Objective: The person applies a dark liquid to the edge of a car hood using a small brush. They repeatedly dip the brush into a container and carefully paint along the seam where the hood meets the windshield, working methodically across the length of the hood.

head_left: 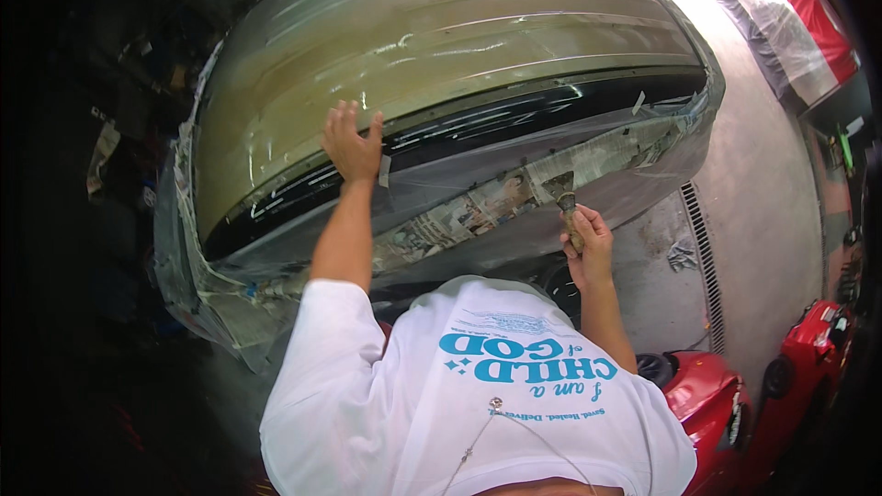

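My left hand [354, 142] lies with its fingers stretched out on the lower edge of a car's olive-gold roof [303, 83], where it meets the dark glass [487, 129]. A small strip of pale tape [384, 171] hangs beside the wrist. In my right hand [593, 243] is a putty knife [575, 220], gripped by its worn handle. Its dark, flared blade points away from me over a band of newspaper [496, 204] that runs along the car below the glass. Whether the blade touches the paper, I cannot tell.
Greyish sheeting [657, 165] covers the car's sides. To the right, a slotted floor drain [703, 266] crosses the concrete, with a crumpled scrap [682, 255] near it. Red vehicles [707, 404] stand at the lower right. Dark clutter [106, 147] fills the left.
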{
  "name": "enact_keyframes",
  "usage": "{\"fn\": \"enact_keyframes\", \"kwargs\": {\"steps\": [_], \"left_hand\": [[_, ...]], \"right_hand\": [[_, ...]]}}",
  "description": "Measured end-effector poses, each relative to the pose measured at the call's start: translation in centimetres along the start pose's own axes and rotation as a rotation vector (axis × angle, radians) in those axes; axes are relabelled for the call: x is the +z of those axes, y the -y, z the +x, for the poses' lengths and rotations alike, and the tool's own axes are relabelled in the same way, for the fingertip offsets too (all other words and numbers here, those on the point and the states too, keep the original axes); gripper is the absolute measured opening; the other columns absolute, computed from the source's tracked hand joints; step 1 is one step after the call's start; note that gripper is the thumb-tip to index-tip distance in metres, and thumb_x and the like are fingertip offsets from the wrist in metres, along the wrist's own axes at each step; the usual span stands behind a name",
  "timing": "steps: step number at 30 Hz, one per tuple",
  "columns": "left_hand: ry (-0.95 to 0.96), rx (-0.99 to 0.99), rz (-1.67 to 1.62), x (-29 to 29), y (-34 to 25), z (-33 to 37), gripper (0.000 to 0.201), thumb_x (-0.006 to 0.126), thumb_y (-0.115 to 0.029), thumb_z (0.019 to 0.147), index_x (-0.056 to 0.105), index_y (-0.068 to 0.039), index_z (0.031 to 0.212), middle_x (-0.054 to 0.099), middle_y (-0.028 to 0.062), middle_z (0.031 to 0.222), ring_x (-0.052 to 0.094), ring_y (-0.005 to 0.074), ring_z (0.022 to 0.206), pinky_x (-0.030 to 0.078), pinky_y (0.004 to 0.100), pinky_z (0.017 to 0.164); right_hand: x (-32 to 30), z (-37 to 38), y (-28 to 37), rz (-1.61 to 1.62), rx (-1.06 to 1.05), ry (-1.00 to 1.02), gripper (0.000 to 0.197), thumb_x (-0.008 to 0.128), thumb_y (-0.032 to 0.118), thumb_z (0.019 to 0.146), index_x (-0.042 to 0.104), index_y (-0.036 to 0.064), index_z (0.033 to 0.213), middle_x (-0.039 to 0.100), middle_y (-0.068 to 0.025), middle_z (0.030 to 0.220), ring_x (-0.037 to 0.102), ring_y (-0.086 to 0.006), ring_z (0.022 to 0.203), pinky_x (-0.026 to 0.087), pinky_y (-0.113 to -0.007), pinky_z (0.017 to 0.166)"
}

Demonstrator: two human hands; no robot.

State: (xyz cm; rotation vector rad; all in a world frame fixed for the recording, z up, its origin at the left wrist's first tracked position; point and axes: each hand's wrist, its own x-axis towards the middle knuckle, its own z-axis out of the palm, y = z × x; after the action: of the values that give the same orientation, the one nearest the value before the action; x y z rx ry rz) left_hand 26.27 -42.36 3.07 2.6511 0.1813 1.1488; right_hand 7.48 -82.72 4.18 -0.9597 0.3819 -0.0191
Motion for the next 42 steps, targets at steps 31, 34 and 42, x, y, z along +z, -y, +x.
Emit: {"fn": "enact_keyframes", "kwargs": {"steps": [31, 34, 42], "left_hand": [[1.058, -0.584, -1.324, -11.5, -9.7, -12.8, 0.021, 0.074, -0.025, 0.098, 0.078, -0.004, 0.098, 0.072, -0.0024, 0.08, 0.056, 0.004, 0.066, 0.043, 0.0218, 0.062], [0.995, -0.635, -1.362, -10.9, -8.7, -12.5, 0.021, 0.074, -0.025, 0.098, 0.077, -0.004, 0.098, 0.073, -0.0004, 0.082, 0.06, 0.0048, 0.069, 0.045, 0.0221, 0.064], [0.948, -0.617, -1.369, -11.7, -7.0, -10.5, 0.02, 0.076, -0.024, 0.097, 0.076, -0.004, 0.1, 0.075, 0.0024, 0.085, 0.066, 0.0075, 0.075, 0.049, 0.023, 0.068]], "right_hand": [[6.5, -5.7, -2.4, -0.661, 0.013, 0.423, 0.022, 0.078, 0.012, 0.091, 0.073, -0.0051, 0.103, 0.071, -0.0039, 0.084, 0.063, -0.0084, 0.067, 0.053, -0.024, 0.062], [7.1, -6.0, -2.5, -0.732, 0.024, 0.446, 0.024, 0.079, 0.013, 0.09, 0.072, -0.0053, 0.105, 0.071, -0.0043, 0.085, 0.065, -0.0088, 0.07, 0.054, -0.024, 0.063], [8.2, -6.6, -4.8, -0.608, -0.048, 0.311, 0.026, 0.078, 0.013, 0.092, 0.071, -0.0063, 0.107, 0.072, -0.0052, 0.084, 0.066, -0.0088, 0.071, 0.054, -0.024, 0.064]]}}
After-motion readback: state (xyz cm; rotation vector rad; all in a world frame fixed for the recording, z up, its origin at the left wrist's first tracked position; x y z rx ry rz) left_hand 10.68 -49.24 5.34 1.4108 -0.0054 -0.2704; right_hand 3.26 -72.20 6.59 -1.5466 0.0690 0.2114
